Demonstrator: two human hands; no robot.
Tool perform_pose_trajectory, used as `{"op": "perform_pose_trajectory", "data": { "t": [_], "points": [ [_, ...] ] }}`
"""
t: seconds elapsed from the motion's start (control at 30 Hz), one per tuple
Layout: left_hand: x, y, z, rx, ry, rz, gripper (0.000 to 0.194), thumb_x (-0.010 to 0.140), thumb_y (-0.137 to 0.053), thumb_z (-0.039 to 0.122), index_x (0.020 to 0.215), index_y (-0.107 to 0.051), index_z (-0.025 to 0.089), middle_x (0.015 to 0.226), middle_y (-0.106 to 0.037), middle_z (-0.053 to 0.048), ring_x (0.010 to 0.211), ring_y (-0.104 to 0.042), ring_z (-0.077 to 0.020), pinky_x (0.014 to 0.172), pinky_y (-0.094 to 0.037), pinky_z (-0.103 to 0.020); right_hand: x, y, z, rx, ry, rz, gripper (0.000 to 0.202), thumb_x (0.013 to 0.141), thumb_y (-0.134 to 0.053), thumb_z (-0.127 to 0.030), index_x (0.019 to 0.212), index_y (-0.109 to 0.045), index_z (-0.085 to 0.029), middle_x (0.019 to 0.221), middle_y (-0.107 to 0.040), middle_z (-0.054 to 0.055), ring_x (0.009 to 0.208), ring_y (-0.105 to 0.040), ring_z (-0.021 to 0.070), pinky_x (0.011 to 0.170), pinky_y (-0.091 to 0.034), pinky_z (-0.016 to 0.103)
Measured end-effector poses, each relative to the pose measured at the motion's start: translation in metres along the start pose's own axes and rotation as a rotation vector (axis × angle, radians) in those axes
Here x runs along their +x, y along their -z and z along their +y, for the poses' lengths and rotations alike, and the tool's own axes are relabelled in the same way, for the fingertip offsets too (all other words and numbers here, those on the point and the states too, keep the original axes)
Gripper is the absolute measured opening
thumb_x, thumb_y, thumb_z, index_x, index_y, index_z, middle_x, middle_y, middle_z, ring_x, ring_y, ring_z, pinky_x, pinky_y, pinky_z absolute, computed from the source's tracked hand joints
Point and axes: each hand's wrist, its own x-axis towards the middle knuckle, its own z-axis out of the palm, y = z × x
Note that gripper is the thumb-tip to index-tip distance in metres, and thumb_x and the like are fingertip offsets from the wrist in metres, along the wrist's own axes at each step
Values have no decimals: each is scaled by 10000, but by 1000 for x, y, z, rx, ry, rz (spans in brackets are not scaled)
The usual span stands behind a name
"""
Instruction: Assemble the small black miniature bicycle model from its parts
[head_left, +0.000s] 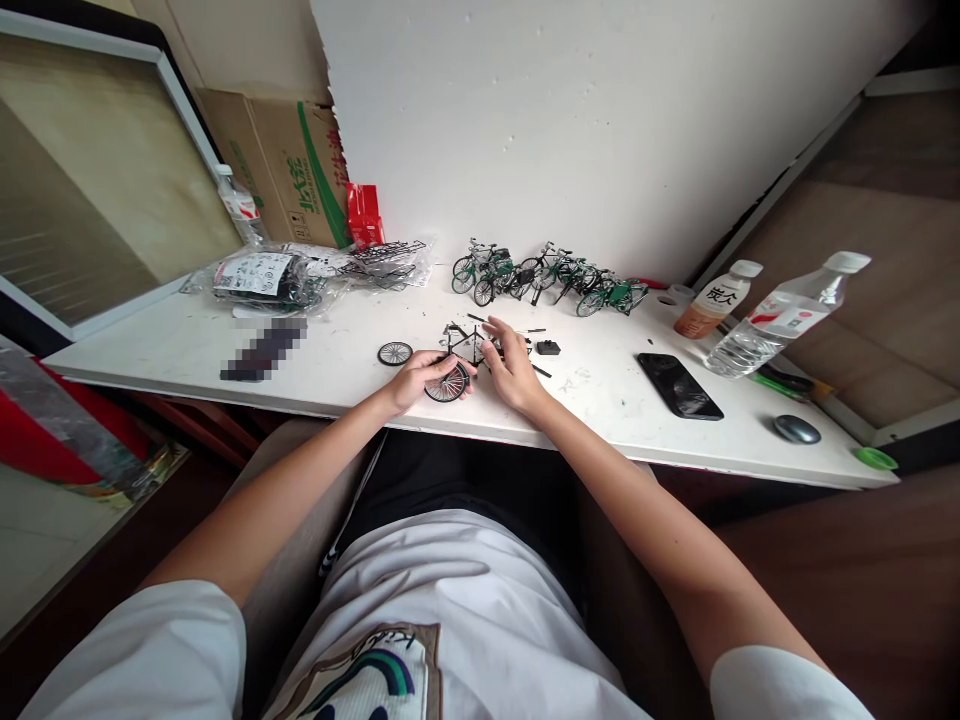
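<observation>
My left hand (415, 381) is closed on a small black spoked wheel (447, 383) near the front edge of the white table. My right hand (513, 370) is just to the right, over small dark bicycle parts, its fingers apart; the hand partly covers these parts. A thin black model frame (466, 343) shows between and beyond the hands. Flat on the table, left of my left hand, lies another spoked wheel (395, 353). A small black block (548, 348) rests right of my right hand.
Several model bicycles (559, 268) stand at the back of the table (592, 400). Plastic-wrapped parts (259, 275) lie back left by a cardboard box (285, 165). On the right are a phone (681, 386), two bottles (787, 315) and a mouse (797, 429).
</observation>
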Motion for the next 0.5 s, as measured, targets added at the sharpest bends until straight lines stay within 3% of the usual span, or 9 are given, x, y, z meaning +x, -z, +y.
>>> {"op": "perform_pose_trajectory", "data": {
  "t": [0.1,0.2,0.4,0.5],
  "points": [
    [0,1,0,20,25,14,546,878,-816,617,1064,-839,104,867,-819,-146,765,-786,-240,769,-601,-328,1,-1,-1,55,8,-109,540,1131,-361,-639,1169,-710,-229,1179,-777,122,1211,-645,301,1104,-487,482],
    [0,-1,1,42,29,51,581,868,-817,642,1062,-830,95,857,-812,-140,751,-776,-233,745,-591,-315,2,2,-7,141,-21,-94,589,1117,-362,-682,994,-710,-223,950,-752,82,935,-670,253,942,-519,409],
    [5,-8,-2,131,-25,169,617,856,-808,689,1055,-794,105,878,-801,-109,752,-747,-230,760,-594,-341,2,5,-13,221,-118,35,570,1089,-437,-701,1037,-723,-211,824,-702,45,784,-656,218,772,-492,344],
    [9,-7,-6,192,-132,299,577,869,-796,680,1050,-773,133,979,-791,-97,851,-732,-225,773,-587,-320,3,5,-10,227,-155,120,562,1087,-443,-695,1041,-719,-209,808,-685,37,760,-641,210,754,-477,342]
  ]
}}
